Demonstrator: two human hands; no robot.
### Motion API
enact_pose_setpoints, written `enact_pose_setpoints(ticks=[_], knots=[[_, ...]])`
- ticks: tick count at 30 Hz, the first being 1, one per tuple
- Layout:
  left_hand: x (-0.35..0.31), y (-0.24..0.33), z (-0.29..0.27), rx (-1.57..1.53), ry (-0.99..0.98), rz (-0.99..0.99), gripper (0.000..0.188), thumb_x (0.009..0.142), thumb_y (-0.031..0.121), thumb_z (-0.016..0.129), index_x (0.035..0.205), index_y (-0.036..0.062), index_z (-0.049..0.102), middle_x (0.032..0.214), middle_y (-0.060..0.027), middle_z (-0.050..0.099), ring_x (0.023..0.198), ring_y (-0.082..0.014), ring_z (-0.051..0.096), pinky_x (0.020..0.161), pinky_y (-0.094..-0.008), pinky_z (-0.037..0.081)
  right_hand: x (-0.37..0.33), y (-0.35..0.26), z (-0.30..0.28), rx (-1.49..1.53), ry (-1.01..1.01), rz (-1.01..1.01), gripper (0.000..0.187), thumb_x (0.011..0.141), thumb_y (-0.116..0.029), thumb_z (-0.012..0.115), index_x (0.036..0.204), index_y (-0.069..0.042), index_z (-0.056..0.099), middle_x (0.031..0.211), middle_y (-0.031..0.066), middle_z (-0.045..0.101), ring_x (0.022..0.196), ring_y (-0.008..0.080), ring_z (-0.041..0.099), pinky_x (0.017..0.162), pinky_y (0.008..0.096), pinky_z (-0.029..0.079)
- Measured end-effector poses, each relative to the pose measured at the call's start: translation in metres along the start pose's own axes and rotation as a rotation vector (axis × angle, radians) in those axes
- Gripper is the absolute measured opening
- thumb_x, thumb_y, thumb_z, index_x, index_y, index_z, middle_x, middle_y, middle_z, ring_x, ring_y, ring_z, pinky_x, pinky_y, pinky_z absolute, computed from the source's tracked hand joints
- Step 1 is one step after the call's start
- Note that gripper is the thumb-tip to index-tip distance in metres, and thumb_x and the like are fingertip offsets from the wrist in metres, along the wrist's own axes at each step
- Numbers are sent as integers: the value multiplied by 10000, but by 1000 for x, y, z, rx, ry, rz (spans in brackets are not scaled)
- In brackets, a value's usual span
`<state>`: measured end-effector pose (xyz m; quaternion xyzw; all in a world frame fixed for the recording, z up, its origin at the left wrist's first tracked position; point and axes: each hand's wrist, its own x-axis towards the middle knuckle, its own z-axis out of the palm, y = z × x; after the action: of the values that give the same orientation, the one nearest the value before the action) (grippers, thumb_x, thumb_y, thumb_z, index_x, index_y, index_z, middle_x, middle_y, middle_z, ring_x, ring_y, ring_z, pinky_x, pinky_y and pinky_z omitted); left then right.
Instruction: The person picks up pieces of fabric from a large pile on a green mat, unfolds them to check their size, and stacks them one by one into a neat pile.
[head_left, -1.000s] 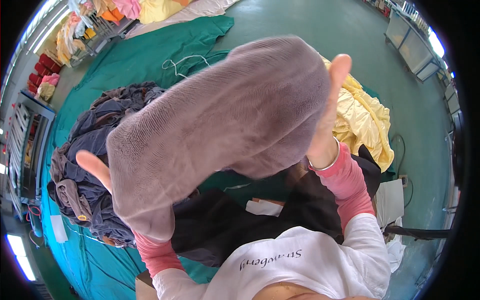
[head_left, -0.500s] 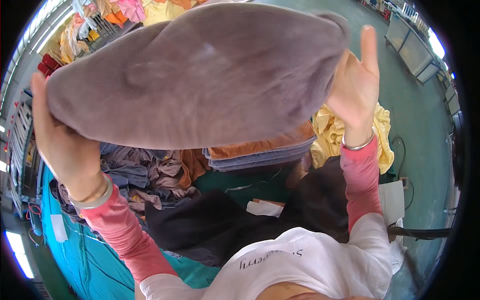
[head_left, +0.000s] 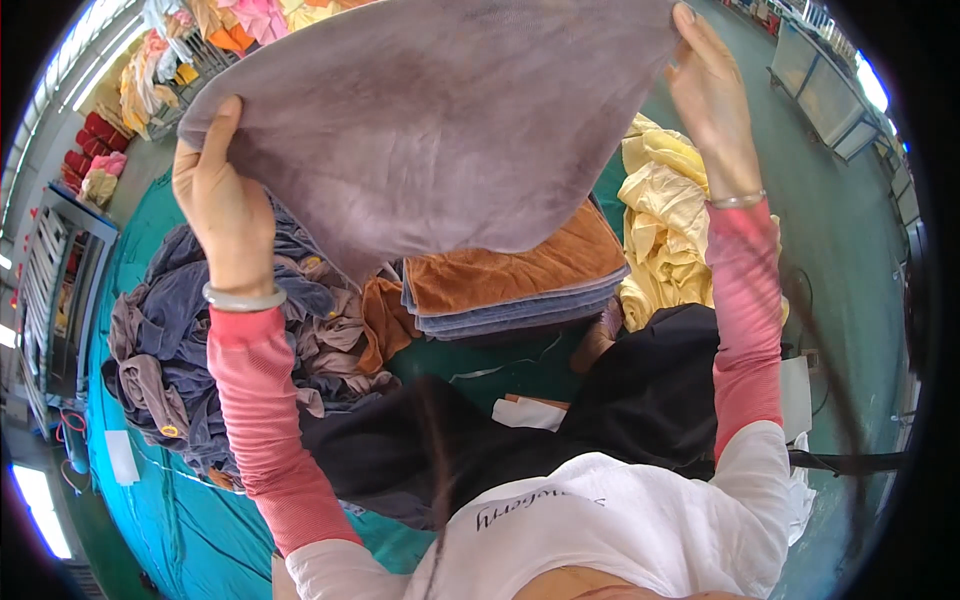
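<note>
A greyish-mauve towel [head_left: 440, 130] hangs spread between my raised hands, its upper edge running out of the picture. My left hand [head_left: 225, 190] pinches its left corner with the thumb on top. At the far right corner, my right hand [head_left: 712, 95] grips the cloth between thumb and fingers. Below the towel stands a neat stack of folded towels, with an orange-brown one [head_left: 520, 258] on top and blue-grey ones [head_left: 525, 318] under it. The hanging cloth hides the stack's back part.
A loose heap of grey, mauve and brown cloths [head_left: 200, 310] lies left of the stack. Crumpled yellow cloth [head_left: 665, 210] lies to the right. Teal sheeting [head_left: 150, 500] covers the left side. A white paper piece [head_left: 530, 414] lies by my legs. A wheeled cart [head_left: 825, 90] stands far right.
The towel has gone from a bunched, bulging shape to a flatter sheet with a drooping lower edge. My left hand has moved rightward; my right hand has risen and its fingers have closed on the corner.
</note>
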<state>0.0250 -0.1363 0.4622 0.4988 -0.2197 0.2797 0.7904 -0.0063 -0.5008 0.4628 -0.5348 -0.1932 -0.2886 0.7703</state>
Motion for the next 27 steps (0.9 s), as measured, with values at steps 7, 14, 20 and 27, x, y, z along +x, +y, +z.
enact_pose_setpoints(ticks=[7,14,20,27], knots=[[-6,-4,12,34,-70,109,217,820,-2,588,1033,10,632,994,-58,639,958,-133,566,877,-266,407,15,1,-24,392,-63,7,206,897,-236,526,1017,-75,570,1033,54,607,994,174,548,901,336,388],[-91,14,-51,423,-539,28,210,826,174,591,957,13,620,1052,-158,595,1068,-339,514,953,-451,364,-90,-2,-105,142,-112,99,228,860,-263,588,942,-52,563,982,133,574,974,238,528,940,381,376],[-172,18,-89,193,-647,-357,117,722,135,636,770,33,667,811,-163,666,865,-319,612,933,-479,357,-171,-16,-122,-116,-232,280,195,790,-260,636,807,-80,561,777,135,556,771,255,558,813,442,459],[-164,7,-67,109,-354,-360,127,653,93,721,715,28,632,788,-134,633,743,-279,613,698,-373,474,-147,7,-103,-103,-187,265,259,818,-297,619,824,-54,531,804,120,521,781,263,537,772,407,461]])
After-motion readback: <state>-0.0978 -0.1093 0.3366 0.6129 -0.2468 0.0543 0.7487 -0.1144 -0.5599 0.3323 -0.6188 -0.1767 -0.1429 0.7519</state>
